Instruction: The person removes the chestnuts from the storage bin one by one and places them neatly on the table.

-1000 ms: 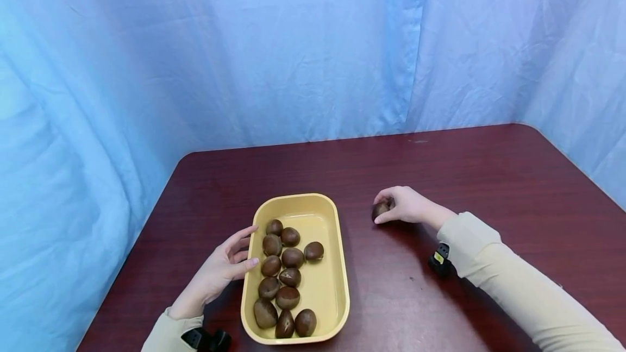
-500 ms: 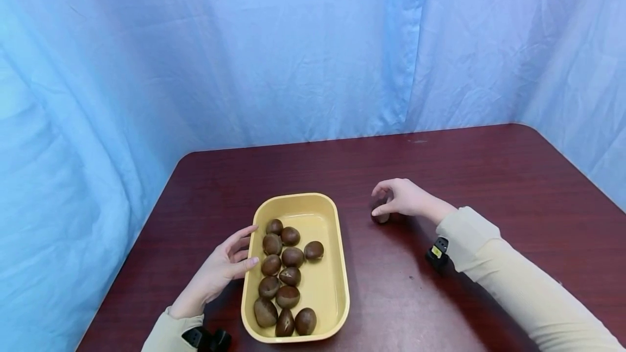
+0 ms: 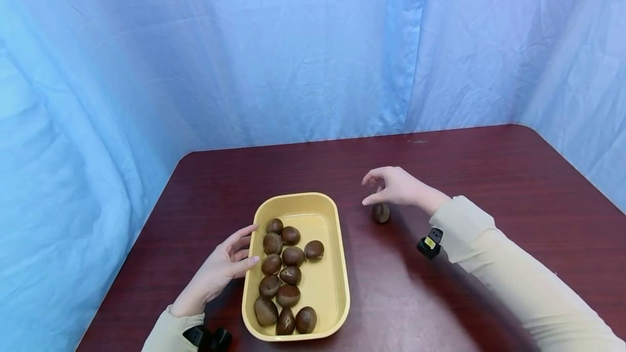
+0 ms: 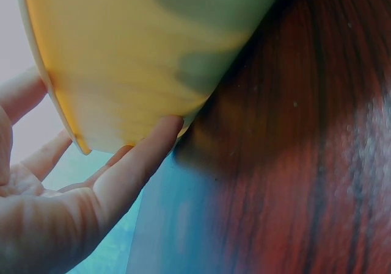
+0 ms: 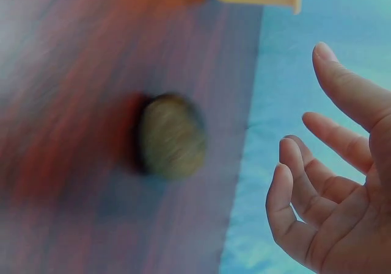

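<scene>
Now placing step looks finished: lone chestnut [image 3: 380, 212] rests on table [image 3: 489, 178] right of yellow tray [image 3: 337, 287], well apart from it. Right hand [image 3: 393, 186] hovers just above, fingers loose, holding nothing. Left hand [image 3: 220, 270] open, fingertips against tray's left wall. Next move likely calls for reach into tray for another nut. Chestnut: brown, rounded, glossy, paler base.

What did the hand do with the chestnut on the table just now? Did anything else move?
The right hand let go of the lone chestnut and lifted up and away, fingers loose. The chestnut now sits alone on the table. The left hand stayed against the side of the yellow tray, and the chestnuts inside it look unmoved.
</scene>
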Tool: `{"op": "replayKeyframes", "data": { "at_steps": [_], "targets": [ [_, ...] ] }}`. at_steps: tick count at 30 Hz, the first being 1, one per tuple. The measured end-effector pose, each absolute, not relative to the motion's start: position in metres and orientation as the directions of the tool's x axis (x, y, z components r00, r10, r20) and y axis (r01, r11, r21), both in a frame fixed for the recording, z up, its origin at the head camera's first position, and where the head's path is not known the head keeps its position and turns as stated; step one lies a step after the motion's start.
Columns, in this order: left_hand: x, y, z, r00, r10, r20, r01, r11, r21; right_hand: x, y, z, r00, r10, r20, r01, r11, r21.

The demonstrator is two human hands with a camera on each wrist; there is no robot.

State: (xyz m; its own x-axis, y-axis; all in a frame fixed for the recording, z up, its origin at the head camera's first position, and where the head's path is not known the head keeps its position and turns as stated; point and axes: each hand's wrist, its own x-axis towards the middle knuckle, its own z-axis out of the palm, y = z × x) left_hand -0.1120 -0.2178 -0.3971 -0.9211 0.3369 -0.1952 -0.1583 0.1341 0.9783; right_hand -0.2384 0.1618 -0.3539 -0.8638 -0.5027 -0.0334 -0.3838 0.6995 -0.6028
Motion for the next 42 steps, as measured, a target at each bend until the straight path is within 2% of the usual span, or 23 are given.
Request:
{"op": "replayKeyframes", "data": {
  "at_steps": [11, 27, 33, 42],
  "targets": [
    [-0.116, -0.219, -0.400, -0.917, 0.353, -0.187, -0.157, 0.114, 0.981, -0.238, 0.111, -0.320, -0.831, -0.554, 0.046, -0.451, 0.623, -0.640],
    [-0.114, -0.216, -0.398, -0.914, 0.360, -0.185, -0.159, 0.101, 0.982, -0.222, 0.025, -0.299, -0.758, -0.644, 0.105, -0.539, 0.527, -0.658],
    [-0.114, -0.215, -0.399, -0.916, 0.350, -0.195, -0.172, 0.096, 0.980, -0.212, 0.005, -0.307, -0.765, -0.639, 0.083, -0.503, 0.513, -0.696],
    [-0.114, -0.214, -0.400, -0.918, 0.348, -0.190, -0.172, 0.083, 0.982, -0.209, -0.004, -0.340, -0.781, -0.624, -0.024, -0.399, 0.528, -0.749]
  ]
}}
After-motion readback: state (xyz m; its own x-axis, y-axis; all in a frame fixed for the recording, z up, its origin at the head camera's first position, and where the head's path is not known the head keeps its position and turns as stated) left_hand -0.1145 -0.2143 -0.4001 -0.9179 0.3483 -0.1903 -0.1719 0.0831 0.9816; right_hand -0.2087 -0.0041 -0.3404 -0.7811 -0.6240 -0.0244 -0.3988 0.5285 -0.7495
